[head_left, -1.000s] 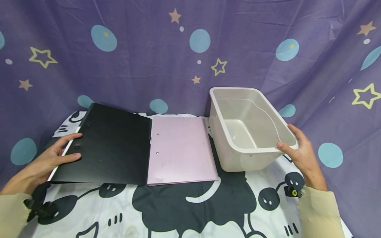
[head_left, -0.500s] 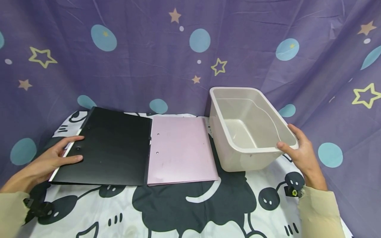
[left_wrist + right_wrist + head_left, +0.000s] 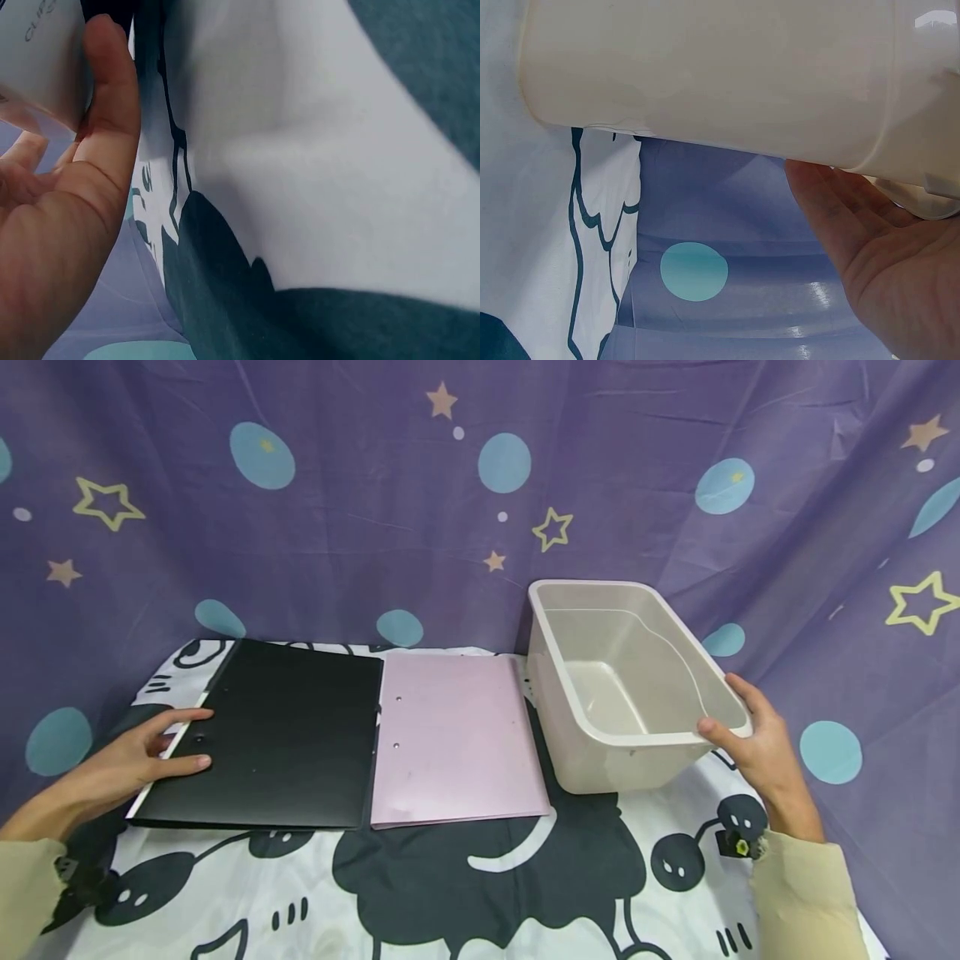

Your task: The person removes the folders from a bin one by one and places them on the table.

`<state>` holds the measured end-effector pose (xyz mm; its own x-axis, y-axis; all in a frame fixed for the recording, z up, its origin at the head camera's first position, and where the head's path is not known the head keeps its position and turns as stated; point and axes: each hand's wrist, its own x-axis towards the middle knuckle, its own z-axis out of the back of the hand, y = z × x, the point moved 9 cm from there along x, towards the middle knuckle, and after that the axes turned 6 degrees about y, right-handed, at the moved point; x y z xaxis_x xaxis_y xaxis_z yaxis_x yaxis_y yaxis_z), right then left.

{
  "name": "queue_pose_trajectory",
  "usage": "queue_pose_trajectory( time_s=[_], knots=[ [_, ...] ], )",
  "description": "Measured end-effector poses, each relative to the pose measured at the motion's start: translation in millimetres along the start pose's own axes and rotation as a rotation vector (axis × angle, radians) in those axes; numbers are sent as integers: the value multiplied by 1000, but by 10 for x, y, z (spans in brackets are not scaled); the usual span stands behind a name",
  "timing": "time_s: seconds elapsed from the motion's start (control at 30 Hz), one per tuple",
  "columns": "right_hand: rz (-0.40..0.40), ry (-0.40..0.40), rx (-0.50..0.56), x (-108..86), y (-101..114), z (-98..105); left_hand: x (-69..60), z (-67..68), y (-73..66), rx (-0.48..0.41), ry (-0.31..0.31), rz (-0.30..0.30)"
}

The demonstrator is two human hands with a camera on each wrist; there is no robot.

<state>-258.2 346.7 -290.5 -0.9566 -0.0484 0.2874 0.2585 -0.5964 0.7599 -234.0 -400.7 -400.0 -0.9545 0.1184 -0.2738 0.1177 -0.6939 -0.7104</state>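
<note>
A black file folder (image 3: 277, 735) lies at the left in the head view. My left hand (image 3: 123, 768) holds its white-edged left side, with thumb and forefinger over the cover; the other fingers are mostly hidden. In the left wrist view, that hand (image 3: 67, 202) is against the folder's white spine (image 3: 45, 67), which bears partly legible lettering. Beside the black folder lies a pink file folder (image 3: 457, 739). To its right stands a beige plastic bin (image 3: 615, 764), its inside bare. My right hand (image 3: 765, 756) grips the bin's near right rim corner, thumb over the rim.
A white and dark patterned cloth (image 3: 405, 935) covers the table. Behind and at the sides hangs a purple curtain (image 3: 375, 485) with stars and blue dots, close to the back of the folders and bin.
The black folder's left side has come down and its back left corner sits lower. My left hand has sunk slightly with it. The right hand, bin and pink folder stay still.
</note>
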Motion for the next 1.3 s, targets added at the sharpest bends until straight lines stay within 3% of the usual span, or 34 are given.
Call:
queue_pose_trajectory(
  time_s=[0.43,0.87,1.3],
  knots=[
    [3,-1,9,-12,-7,6,28,11,40,75,9,25],
    [1,-5,13,-7,-6,1,12,16,79,82,5,5],
    [7,-7,12,-11,13,8,-7,10,166,90,11,58]
  ],
)
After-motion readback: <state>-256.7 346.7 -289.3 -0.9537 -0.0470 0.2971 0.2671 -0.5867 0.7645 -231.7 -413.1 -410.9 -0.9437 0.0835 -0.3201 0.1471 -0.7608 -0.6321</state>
